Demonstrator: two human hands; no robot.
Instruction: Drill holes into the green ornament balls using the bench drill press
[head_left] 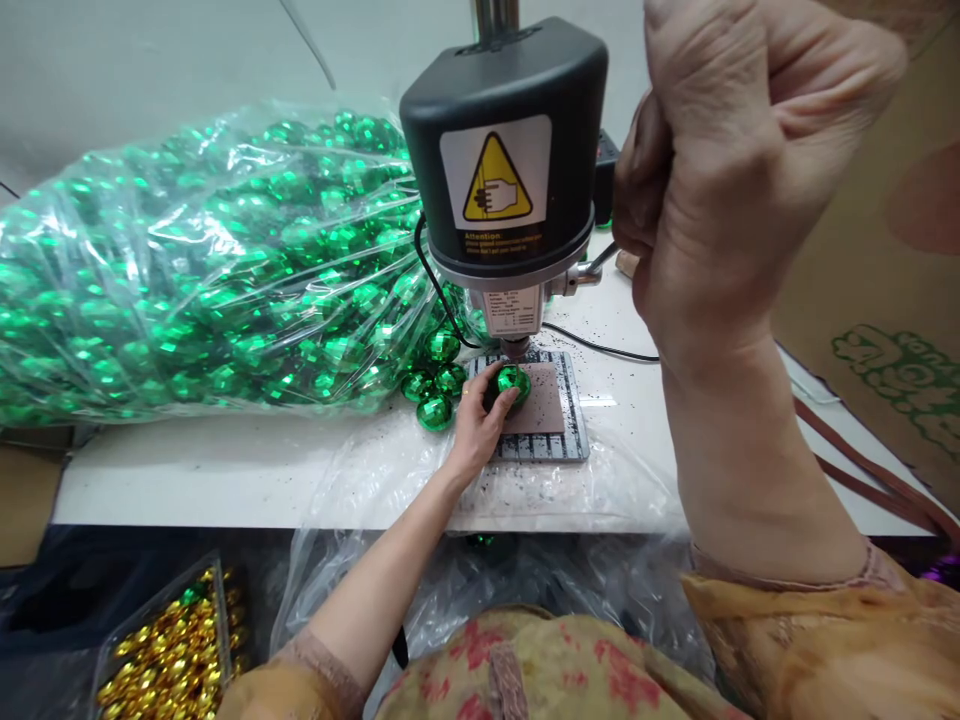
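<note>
My left hand (481, 415) grips a shiny green faceted ball (513, 384) between thumb and fingers. The ball rests on a brownish pad (546, 405) on the slotted metal base (576, 430) of a small drill press (502, 150), right below its chuck (515, 347). Raised close to the camera, my right hand (720, 170) is closed around the end of the press's feed lever (604, 257); the grip end is hidden inside my fist. Several loose green balls (434, 411) lie just left of the base.
A big clear plastic bag (187, 290) full of green balls fills the table's left side. Dark shavings and a black cable (600, 348) lie on the white table (225, 480). A cardboard box (885, 250) stands at right. Below left, a container holds gold balls (169, 650).
</note>
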